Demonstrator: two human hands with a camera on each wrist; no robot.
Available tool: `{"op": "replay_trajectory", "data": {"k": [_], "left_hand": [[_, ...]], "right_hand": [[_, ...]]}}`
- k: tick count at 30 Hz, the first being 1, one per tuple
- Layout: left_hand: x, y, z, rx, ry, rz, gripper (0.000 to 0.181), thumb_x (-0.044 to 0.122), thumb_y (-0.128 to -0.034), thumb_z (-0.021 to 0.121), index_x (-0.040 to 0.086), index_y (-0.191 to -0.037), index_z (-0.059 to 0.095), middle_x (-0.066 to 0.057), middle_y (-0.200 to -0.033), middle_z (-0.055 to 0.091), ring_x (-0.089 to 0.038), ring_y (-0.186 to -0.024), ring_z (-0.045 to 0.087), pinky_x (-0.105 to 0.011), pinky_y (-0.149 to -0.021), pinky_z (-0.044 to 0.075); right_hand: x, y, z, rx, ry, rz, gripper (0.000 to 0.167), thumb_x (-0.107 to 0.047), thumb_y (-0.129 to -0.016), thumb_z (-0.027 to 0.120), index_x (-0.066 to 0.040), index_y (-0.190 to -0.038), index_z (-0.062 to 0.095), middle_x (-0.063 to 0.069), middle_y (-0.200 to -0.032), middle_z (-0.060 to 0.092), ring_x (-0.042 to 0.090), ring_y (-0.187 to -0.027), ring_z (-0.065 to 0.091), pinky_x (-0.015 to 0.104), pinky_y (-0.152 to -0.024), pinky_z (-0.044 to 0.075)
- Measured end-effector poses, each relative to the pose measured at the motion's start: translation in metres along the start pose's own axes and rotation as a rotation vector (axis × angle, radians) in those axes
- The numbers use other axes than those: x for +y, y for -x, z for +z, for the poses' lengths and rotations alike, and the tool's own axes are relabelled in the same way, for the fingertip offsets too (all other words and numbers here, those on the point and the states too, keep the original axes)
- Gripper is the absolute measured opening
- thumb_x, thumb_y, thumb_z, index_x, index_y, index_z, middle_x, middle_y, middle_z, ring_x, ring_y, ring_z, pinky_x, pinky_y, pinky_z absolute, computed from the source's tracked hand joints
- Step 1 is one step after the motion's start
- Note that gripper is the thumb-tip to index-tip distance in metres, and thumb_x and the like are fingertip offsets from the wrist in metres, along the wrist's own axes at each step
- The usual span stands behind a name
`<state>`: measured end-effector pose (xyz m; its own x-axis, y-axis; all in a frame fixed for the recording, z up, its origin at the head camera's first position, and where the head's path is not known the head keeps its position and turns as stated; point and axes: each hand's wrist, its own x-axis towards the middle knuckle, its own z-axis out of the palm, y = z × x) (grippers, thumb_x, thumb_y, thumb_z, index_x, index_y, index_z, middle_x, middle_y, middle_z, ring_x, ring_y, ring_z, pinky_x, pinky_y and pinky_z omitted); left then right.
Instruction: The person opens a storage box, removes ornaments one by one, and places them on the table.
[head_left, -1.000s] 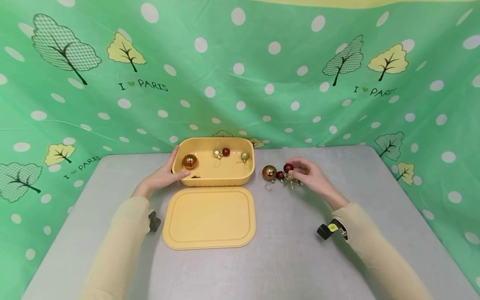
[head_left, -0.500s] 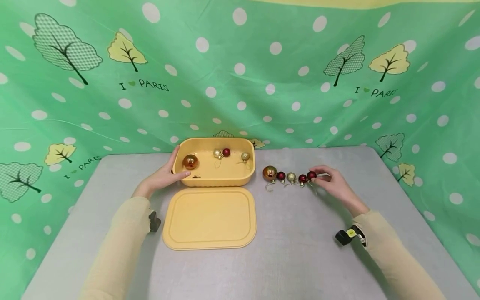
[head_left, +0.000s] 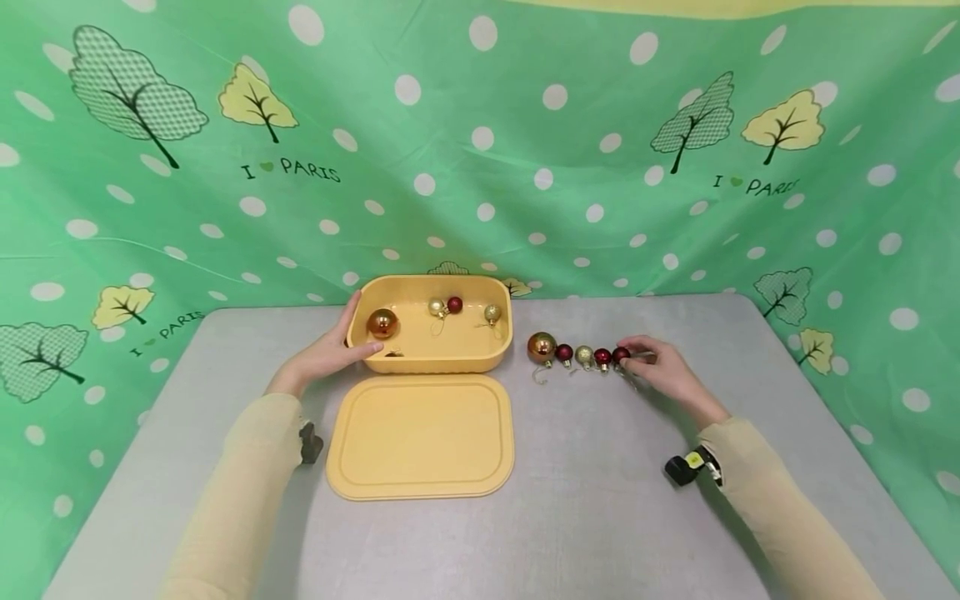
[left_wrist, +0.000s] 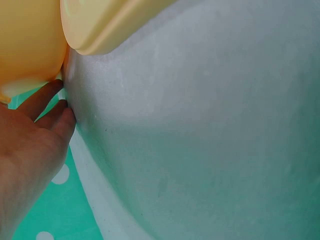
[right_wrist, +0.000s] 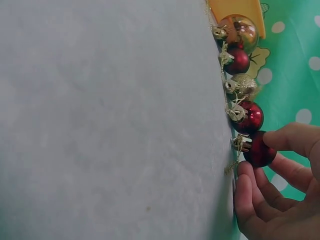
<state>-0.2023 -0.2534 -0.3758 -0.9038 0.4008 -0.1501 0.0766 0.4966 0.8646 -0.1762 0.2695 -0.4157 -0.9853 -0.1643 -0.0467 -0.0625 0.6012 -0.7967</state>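
Note:
My left hand (head_left: 322, 357) holds the left end of a yellow plastic box (head_left: 442, 364), thumb over its rim and fingers along the outer wall. At the right end of a row of Christmas baubles, my right hand (head_left: 666, 372) pinches a matte dark red bauble (right_wrist: 260, 150) between thumb and fingers. Beside it, running leftward, lie a shiny red bauble (right_wrist: 251, 118), a glittery gold bauble (right_wrist: 245, 86), another dark red bauble (right_wrist: 237, 61) and a large shiny gold bauble (head_left: 542, 347). Gold hanging loops trail from their caps toward me.
Inside the box are a large copper-gold bauble (head_left: 382, 323), a pale gold bauble (head_left: 437, 307), a red bauble (head_left: 454, 305) and a glittery gold bauble (head_left: 492, 313). The yellow lid (head_left: 422, 437) lies flat before it. A green curtain (head_left: 480, 167) hangs behind the grey table (head_left: 600, 500).
My right hand has carried the dark red bauble rightward to the row's end, then shifted slightly left against its neighbour. The left hand stays on the box.

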Motion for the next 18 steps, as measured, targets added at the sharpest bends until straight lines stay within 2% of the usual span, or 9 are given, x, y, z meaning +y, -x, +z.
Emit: {"op": "replay_trajectory", "data": {"k": [5, 8, 13, 18], "left_hand": [[-0.001, -0.001, 0.0, 0.002, -0.008, 0.002, 0.102, 0.019, -0.0923, 0.064, 0.006, -0.151, -0.018, -0.029, -0.155, -0.013, -0.049, -0.14, -0.002, -0.061, -0.111, 0.006], [-0.009, -0.005, -0.001, 0.008, -0.01, -0.003, 0.101, 0.017, -0.0923, 0.064, 0.008, -0.152, -0.017, -0.026, -0.156, -0.013, -0.047, -0.141, -0.002, -0.06, -0.111, 0.006], [-0.03, -0.014, -0.001, 0.023, -0.033, 0.011, 0.104, 0.023, -0.0922, 0.065, 0.015, -0.153, -0.019, -0.023, -0.157, -0.013, -0.045, -0.142, -0.001, -0.06, -0.111, 0.007], [-0.036, -0.015, 0.0, 0.035, -0.046, 0.011, 0.104, 0.029, -0.0923, 0.065, 0.021, -0.153, -0.019, -0.02, -0.158, -0.011, -0.043, -0.142, 0.001, -0.058, -0.112, 0.008]], "right_hand": [[-0.001, -0.004, 0.001, 0.007, 0.023, 0.004, 0.038, -0.006, -0.092, 0.061, 0.01, -0.126, 0.054, 0.029, -0.117, 0.058, 0.04, -0.102, 0.059, 0.026, -0.074, 0.049], [0.0, -0.005, 0.001, 0.011, 0.035, 0.002, 0.037, -0.006, -0.092, 0.061, 0.01, -0.124, 0.054, 0.029, -0.115, 0.058, 0.041, -0.101, 0.059, 0.029, -0.075, 0.049], [0.0, -0.006, 0.0, -0.003, 0.037, 0.009, 0.036, -0.009, -0.093, 0.062, 0.01, -0.122, 0.054, 0.028, -0.114, 0.059, 0.039, -0.099, 0.058, 0.03, -0.073, 0.05], [-0.002, -0.006, -0.001, -0.034, 0.051, 0.016, 0.036, -0.011, -0.093, 0.062, 0.009, -0.122, 0.055, 0.027, -0.113, 0.058, 0.036, -0.097, 0.058, 0.031, -0.07, 0.051]]}}
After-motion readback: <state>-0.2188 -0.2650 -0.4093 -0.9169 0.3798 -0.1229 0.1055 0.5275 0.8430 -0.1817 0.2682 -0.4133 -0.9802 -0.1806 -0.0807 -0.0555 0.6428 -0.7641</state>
